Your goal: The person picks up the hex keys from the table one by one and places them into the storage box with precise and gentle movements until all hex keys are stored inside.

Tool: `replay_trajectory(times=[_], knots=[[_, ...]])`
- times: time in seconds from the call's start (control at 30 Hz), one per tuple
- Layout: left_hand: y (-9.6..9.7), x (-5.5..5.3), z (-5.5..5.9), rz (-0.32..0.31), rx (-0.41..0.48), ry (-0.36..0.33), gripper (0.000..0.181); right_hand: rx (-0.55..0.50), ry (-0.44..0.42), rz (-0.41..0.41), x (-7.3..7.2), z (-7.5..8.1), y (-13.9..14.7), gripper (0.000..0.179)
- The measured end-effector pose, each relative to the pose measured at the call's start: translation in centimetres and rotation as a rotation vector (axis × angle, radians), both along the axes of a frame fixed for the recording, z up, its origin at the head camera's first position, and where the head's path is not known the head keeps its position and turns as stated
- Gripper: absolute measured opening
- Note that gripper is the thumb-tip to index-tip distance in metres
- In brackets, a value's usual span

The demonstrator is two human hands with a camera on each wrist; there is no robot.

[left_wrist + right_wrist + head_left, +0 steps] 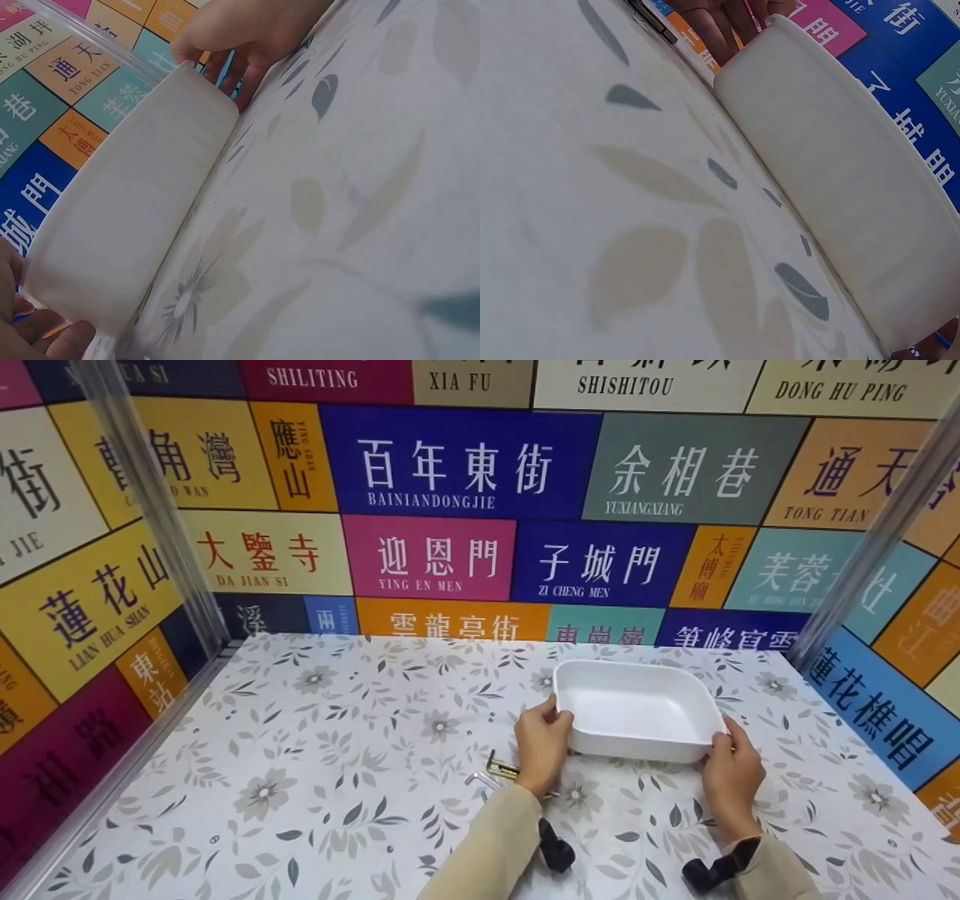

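Observation:
A white rectangular plastic tub [636, 747] with rounded corners is at the right half of the table, and both hands hold it by its short ends. My left hand [544, 744] grips the left end, thumb at the rim. At the opposite end, my right hand [735, 776] pinches the rim near the front corner. From the left wrist, the tub's outer wall [135, 202] shows between the two hands, its base close over the tabletop. The right wrist view has the same wall [832, 165], with the left hand's fingers [716, 34] beyond.
Beside my left wrist lie several thin L-shaped metal pieces [501, 768], partly hidden by the hand. A floral cloth [337, 750] covers the table. Panels of colourful street-name signs [465, 465] rise behind and at both sides, with clear corner posts [169, 525].

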State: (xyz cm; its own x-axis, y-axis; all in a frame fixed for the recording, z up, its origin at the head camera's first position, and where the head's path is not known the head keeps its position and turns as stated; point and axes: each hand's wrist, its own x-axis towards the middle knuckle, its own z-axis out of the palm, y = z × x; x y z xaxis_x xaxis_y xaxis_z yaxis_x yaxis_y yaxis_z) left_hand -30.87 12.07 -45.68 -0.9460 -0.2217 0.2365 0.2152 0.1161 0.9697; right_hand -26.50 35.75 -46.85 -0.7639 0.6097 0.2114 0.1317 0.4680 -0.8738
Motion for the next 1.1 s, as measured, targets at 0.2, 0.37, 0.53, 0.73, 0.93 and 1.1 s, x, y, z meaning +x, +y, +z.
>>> replay_trajectory(times=[0.2, 0.37, 0.53, 0.73, 0.93, 1.1], knots=[[-1.1, -0.3, -0.2, 0.014, -0.010, -0.017, 0.043, -0.009, 0.008, 0.022, -0.3, -0.1, -1.2, 0.055], [-2.1, -0.4, -0.2, 0.006, -0.002, -0.018, 0.044, -0.029, 0.011, 0.043, -0.6, 0.0, -2.0, 0.056], [-2.9, -0.5, -0.1, 0.009, 0.003, -0.036, 0.045, -0.039, 0.028, 0.055, -1.0, -0.1, -2.9, 0.055], [-3.9, -0.4, -0.2, 0.026, 0.005, -0.059, 0.045, -0.036, 0.010, 0.082, -1.2, -0.1, -3.8, 0.055], [-5.2, -0.2, -0.2, 0.029, 0.009, -0.061, 0.043, -0.009, 0.022, 0.083, -1.3, 0.0, -5.0, 0.053], [-6.5, -0.2, -0.2, 0.023, 0.001, -0.066, 0.044, -0.024, 0.021, 0.099, -1.4, 0.1, -6.1, 0.051]])
